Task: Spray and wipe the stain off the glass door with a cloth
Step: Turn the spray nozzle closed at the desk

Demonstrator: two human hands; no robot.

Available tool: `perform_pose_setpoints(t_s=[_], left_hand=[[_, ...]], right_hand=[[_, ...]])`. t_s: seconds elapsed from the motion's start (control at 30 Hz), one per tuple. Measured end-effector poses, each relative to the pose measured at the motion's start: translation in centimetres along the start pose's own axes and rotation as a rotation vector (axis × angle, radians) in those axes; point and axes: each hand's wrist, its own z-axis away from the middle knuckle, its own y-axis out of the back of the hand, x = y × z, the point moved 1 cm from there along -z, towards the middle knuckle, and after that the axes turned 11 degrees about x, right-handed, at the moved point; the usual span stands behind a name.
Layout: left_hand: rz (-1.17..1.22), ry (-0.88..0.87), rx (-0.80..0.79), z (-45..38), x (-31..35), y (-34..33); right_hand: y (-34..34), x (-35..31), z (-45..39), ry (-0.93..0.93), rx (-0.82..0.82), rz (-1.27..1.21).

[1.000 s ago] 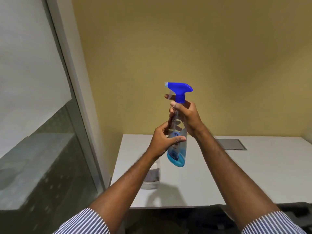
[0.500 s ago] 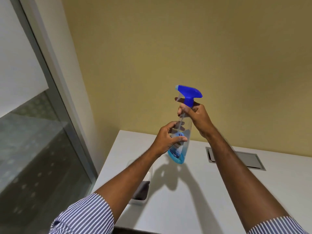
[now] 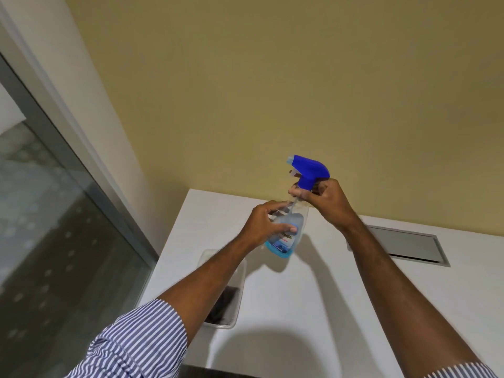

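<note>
The glass door (image 3: 54,227) stands at far left, well apart from the hands; no stain is discernible on it. A clear tray (image 3: 231,271) holding something dark, perhaps the cloth, sits on the white table (image 3: 354,309) under the left forearm. The left hand (image 3: 266,223) has its grip closed around the spray bottle (image 3: 290,230) body; the right hand (image 3: 327,204) grips its neck below the blue trigger head (image 3: 309,170). Best to steady the body, then turn left with the nozzle toward the glass. A metal hatch (image 3: 403,245) lies right.
</note>
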Motion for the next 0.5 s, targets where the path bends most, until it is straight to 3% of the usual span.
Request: perform_pose_setpoints(t_s=[0.5], left_hand=[[-0.206,0.224,-0.009,-1.4,-9.3,-3.7]], right_hand=[[-1.9,10.6,2.1,-0.225,-0.081,0.092]])
